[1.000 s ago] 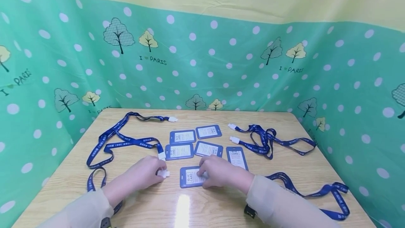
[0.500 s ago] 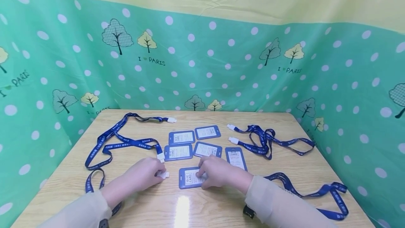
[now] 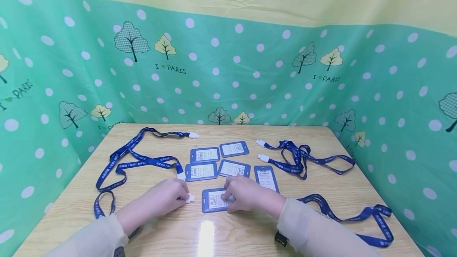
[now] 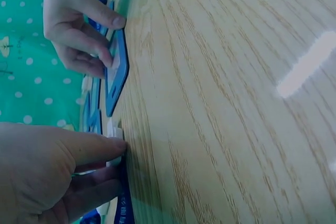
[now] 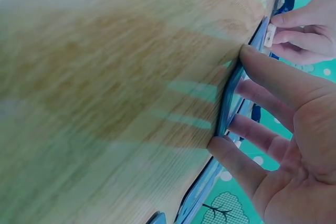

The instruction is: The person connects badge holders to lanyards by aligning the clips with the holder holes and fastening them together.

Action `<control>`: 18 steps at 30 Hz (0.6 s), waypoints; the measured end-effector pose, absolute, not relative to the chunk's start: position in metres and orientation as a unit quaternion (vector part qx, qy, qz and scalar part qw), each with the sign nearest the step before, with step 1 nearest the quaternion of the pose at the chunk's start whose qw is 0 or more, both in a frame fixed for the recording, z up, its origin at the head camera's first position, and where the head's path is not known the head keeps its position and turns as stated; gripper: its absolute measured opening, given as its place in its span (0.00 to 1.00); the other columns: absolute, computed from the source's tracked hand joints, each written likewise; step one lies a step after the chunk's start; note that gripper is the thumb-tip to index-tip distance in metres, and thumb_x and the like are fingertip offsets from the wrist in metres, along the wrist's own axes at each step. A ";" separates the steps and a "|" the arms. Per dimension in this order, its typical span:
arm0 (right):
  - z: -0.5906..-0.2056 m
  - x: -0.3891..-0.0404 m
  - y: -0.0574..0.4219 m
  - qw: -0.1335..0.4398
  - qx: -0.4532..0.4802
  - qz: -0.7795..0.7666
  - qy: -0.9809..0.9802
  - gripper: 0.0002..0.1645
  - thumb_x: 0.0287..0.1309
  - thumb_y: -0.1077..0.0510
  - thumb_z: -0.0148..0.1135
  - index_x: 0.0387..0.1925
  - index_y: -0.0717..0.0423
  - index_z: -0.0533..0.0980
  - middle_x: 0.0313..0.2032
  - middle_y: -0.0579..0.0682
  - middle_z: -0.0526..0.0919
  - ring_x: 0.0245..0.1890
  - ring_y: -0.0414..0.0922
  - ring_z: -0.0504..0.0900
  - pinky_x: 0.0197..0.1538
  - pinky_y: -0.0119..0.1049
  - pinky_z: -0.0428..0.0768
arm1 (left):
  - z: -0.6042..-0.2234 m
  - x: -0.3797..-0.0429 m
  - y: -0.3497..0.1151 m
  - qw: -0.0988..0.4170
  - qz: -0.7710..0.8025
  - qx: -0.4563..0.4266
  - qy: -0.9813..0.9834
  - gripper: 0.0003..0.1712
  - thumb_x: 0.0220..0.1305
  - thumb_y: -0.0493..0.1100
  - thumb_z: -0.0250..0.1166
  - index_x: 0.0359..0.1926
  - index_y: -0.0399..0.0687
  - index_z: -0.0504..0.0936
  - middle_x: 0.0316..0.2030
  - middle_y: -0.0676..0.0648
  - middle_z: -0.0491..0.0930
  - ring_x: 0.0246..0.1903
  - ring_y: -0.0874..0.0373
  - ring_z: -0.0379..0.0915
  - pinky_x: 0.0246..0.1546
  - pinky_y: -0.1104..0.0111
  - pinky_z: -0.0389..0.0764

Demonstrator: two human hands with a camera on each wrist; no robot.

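My left hand (image 3: 168,195) pinches the white plastic clip (image 3: 191,198) of a blue lanyard between thumb and fingers, low over the table. In the left wrist view the strap (image 4: 125,203) hangs back from that clip (image 4: 113,129). My right hand (image 3: 248,194) grips the right end of a blue ID card holder (image 3: 214,200), thumb at the near edge and fingertips on its face. The holder's slotted end points at the clip, with a small gap between them. In the right wrist view, the holder (image 5: 227,103) is seen edge-on, slightly raised at the thumb.
Behind the hands lie several more card holders (image 3: 201,171), one of them upright on the right (image 3: 266,178). Blue lanyards with white clips spread at the left (image 3: 123,154) and back right (image 3: 300,158). Another lanyard (image 3: 383,225) lies by the right forearm. A curtain (image 3: 228,70) stands behind the table.
My left hand has shifted slightly right, bringing the clip a little closer to the card holder. The right hand and its card holder have stayed in place.
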State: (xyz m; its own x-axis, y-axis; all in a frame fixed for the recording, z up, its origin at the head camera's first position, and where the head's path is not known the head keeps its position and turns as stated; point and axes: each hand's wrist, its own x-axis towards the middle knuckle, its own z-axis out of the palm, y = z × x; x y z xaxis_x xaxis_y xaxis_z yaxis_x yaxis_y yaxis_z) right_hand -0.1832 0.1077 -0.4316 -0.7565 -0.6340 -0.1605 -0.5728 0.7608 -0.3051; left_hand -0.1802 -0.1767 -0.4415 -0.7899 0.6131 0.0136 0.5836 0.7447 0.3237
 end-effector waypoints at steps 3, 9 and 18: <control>-0.430 -0.182 0.108 0.128 -0.328 -0.118 0.928 0.23 0.50 0.47 0.80 0.50 0.39 0.87 0.56 0.43 0.80 0.56 0.45 0.77 0.59 0.39 0.78 | -0.442 -0.180 -0.176 0.047 0.161 0.327 0.930 0.05 0.55 0.38 0.77 0.34 0.52 0.92 0.36 0.55 0.84 0.38 0.60 0.81 0.41 0.65 0.85; -0.429 -0.182 0.108 0.127 -0.335 -0.113 0.927 0.23 0.50 0.47 0.80 0.51 0.39 0.86 0.56 0.43 0.80 0.55 0.45 0.77 0.58 0.39 0.78 | -0.440 -0.180 -0.176 0.050 0.160 0.331 0.929 0.05 0.56 0.37 0.76 0.35 0.51 0.92 0.37 0.54 0.84 0.39 0.59 0.82 0.42 0.65 0.85; -0.429 -0.182 0.108 0.131 -0.330 -0.113 0.928 0.23 0.51 0.46 0.79 0.51 0.39 0.86 0.55 0.42 0.80 0.54 0.43 0.76 0.57 0.38 0.78 | -0.440 -0.179 -0.175 0.047 0.159 0.333 0.928 0.06 0.55 0.37 0.77 0.35 0.50 0.92 0.38 0.53 0.84 0.39 0.59 0.82 0.42 0.65 0.85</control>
